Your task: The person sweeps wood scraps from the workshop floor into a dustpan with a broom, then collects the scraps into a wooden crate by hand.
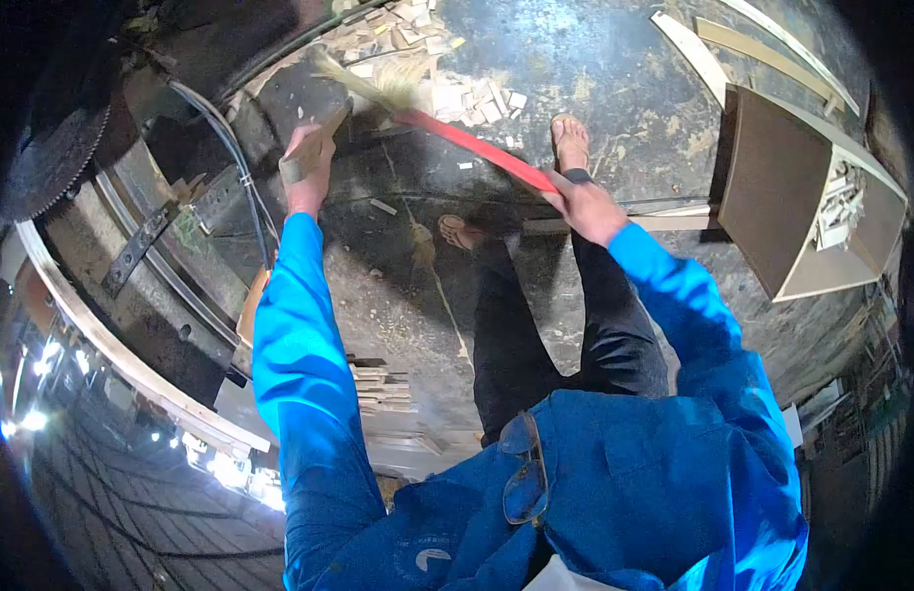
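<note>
Right hand (pixel 587 209) was wrapped round the end of the red handle (pixel 487 150) of the broom (pixel 432 124), which slanted forward off the floorside foot (pixel 571 148). I judged it light, stiff along the handle, springy at the bristles (pixel 403 89); the handle's end looked the right place to hold. Left hand (pixel 307 187) was pinching a flat brown piece (pixel 321 146), probably light and rigid; exact finger placement I couldn't tell. Cables (pixel 232 138) ran beside that arm, box (pixel 777 187) of offcuts (pixel 839 212) to the right, toothed blade (pixel 58 153) far left. Scraps (pixel 477 100) lay by the bristles; contact unclear.
</note>
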`<control>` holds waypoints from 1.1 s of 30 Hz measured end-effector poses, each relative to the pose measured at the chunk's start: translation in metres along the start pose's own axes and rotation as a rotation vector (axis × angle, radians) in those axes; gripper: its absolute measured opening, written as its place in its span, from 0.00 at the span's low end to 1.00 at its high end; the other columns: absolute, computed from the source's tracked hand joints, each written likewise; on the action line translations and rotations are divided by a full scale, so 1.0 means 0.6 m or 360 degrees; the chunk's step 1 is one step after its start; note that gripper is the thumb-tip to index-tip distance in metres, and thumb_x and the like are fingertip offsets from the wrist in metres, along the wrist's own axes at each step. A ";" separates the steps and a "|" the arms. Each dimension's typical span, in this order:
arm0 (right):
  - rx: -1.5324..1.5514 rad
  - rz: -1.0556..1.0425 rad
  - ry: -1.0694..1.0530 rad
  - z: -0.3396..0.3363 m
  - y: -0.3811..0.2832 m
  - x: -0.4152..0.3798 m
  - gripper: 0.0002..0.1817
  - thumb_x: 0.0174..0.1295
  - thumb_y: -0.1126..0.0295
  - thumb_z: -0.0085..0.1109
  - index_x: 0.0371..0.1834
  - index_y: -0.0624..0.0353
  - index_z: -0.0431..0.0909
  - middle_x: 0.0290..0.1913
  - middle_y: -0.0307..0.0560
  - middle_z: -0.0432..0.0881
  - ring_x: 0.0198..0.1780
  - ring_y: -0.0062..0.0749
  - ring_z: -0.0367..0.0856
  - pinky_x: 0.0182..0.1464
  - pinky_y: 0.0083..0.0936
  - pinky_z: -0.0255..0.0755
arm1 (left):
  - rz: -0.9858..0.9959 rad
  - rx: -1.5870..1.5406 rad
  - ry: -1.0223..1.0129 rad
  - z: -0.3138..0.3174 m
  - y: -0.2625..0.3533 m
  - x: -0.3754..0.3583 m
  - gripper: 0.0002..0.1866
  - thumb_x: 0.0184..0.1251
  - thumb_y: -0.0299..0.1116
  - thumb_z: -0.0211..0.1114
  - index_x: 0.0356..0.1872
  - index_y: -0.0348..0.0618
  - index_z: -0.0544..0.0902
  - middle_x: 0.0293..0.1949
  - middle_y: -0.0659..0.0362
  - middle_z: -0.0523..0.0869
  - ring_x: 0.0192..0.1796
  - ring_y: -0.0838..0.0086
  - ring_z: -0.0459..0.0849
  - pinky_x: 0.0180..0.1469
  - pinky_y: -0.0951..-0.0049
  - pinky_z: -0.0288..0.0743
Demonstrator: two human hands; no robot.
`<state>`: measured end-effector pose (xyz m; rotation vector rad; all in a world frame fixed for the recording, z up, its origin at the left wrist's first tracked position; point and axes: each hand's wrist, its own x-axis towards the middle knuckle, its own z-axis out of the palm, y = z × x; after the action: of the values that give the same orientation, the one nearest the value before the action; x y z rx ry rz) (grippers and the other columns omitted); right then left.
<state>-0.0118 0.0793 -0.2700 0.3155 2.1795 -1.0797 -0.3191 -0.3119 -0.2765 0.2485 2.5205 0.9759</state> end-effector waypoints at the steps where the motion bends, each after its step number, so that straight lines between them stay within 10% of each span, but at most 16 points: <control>1: -0.0188 -0.0131 0.0259 -0.011 0.017 -0.046 0.26 0.77 0.52 0.54 0.72 0.51 0.74 0.44 0.73 0.85 0.50 0.68 0.85 0.54 0.52 0.78 | 0.0077 0.0048 0.0018 0.002 -0.005 -0.001 0.08 0.70 0.28 0.70 0.47 0.43 0.84 0.40 0.62 0.87 0.44 0.81 0.81 0.49 0.74 0.77; 9: -0.0156 0.0978 0.0113 -0.167 0.124 -0.337 0.27 0.79 0.51 0.51 0.75 0.54 0.71 0.56 0.70 0.83 0.59 0.65 0.82 0.60 0.48 0.78 | 0.0227 0.0098 -0.0086 -0.004 0.022 -0.011 0.12 0.69 0.29 0.71 0.51 0.44 0.83 0.42 0.58 0.86 0.48 0.76 0.85 0.52 0.71 0.78; 14: -0.0096 0.0488 0.0069 -0.051 0.288 -0.235 0.27 0.79 0.49 0.51 0.70 0.57 0.76 0.54 0.69 0.85 0.59 0.66 0.82 0.59 0.49 0.77 | 0.0133 0.0294 -0.0207 -0.006 0.034 0.004 0.14 0.69 0.31 0.72 0.52 0.47 0.83 0.47 0.56 0.86 0.52 0.72 0.86 0.59 0.68 0.76; 23: 0.0133 0.0350 -0.0195 0.068 0.215 -0.078 0.29 0.78 0.46 0.50 0.67 0.59 0.79 0.54 0.73 0.84 0.59 0.66 0.82 0.62 0.46 0.76 | 0.0105 0.0000 -0.0180 0.018 0.009 -0.010 0.16 0.65 0.33 0.74 0.53 0.48 0.83 0.47 0.55 0.88 0.52 0.70 0.87 0.57 0.68 0.78; 26: 0.0493 0.0197 0.0001 0.078 0.184 -0.095 0.32 0.79 0.44 0.51 0.71 0.58 0.77 0.47 0.59 0.90 0.48 0.45 0.88 0.54 0.38 0.78 | 0.0059 0.0146 -0.0124 0.024 0.018 -0.019 0.15 0.65 0.32 0.74 0.51 0.47 0.83 0.44 0.57 0.90 0.47 0.71 0.87 0.53 0.68 0.80; 30: 0.0684 0.0822 -0.0656 -0.011 0.100 -0.080 0.31 0.78 0.43 0.50 0.71 0.56 0.77 0.60 0.64 0.85 0.64 0.53 0.83 0.68 0.37 0.72 | -0.0098 0.0171 -0.0098 0.022 0.053 -0.027 0.13 0.65 0.31 0.73 0.49 0.45 0.84 0.35 0.60 0.90 0.37 0.72 0.86 0.45 0.68 0.81; 33: 0.0553 0.0361 -0.0581 -0.017 0.045 -0.058 0.30 0.78 0.44 0.50 0.71 0.54 0.77 0.58 0.62 0.86 0.62 0.56 0.84 0.64 0.40 0.75 | -0.0374 0.0128 -0.0114 0.027 0.053 -0.047 0.13 0.66 0.31 0.73 0.49 0.43 0.83 0.37 0.60 0.88 0.39 0.74 0.85 0.45 0.70 0.80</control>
<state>0.0223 0.1067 -0.2591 0.4676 1.5932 -1.2712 -0.2862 -0.2879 -0.2566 0.0089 2.4580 0.7616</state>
